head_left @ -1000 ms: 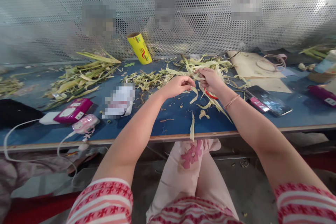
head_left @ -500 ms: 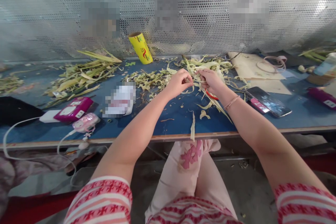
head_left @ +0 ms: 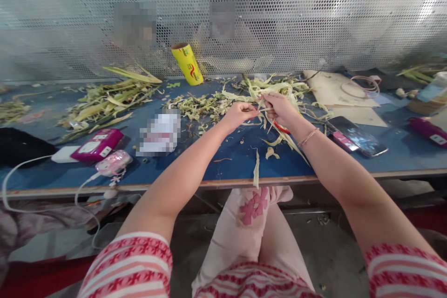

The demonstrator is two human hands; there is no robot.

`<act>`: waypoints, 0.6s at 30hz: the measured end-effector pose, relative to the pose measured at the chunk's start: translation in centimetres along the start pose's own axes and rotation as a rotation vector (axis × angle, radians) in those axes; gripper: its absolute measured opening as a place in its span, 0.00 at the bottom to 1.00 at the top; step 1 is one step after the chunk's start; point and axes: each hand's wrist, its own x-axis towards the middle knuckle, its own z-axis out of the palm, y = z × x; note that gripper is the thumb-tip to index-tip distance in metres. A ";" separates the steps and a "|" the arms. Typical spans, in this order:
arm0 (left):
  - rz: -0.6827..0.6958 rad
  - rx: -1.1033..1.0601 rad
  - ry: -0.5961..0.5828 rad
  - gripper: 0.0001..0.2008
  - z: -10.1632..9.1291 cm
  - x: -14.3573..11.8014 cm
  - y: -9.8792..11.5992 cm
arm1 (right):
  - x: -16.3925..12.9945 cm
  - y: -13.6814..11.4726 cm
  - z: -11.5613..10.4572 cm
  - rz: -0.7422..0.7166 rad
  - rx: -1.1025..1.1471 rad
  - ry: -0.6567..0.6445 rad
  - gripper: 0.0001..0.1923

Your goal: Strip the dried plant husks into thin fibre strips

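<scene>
Blue worktop, frame centre: I note left hand and right hand both pinching thin pale-green leaf strip.

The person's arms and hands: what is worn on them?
Both arms are bare from short sleeves down. The sleeves are striped red and white with a small red pattern. The right wrist carries a thin bracelet. The left hand and right hand wear no gloves; no rings can be made out.

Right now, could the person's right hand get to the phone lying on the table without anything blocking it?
Probably yes. The right hand is pinching a leaf strip, but the phone lies face-up on the blue table just to its right, with only scattered leaf scraps between. It would need to let go first.
</scene>
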 end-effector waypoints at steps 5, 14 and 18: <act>0.047 0.084 0.006 0.08 0.0 -0.4 0.7 | -0.1 0.0 0.1 0.005 -0.006 0.010 0.13; 0.081 0.044 -0.044 0.07 0.1 -0.8 1.3 | 0.1 0.1 0.1 -0.033 -0.099 0.036 0.12; 0.091 -0.044 0.014 0.08 -0.2 -0.3 0.6 | 1.2 0.8 -0.7 -0.179 -0.368 0.113 0.16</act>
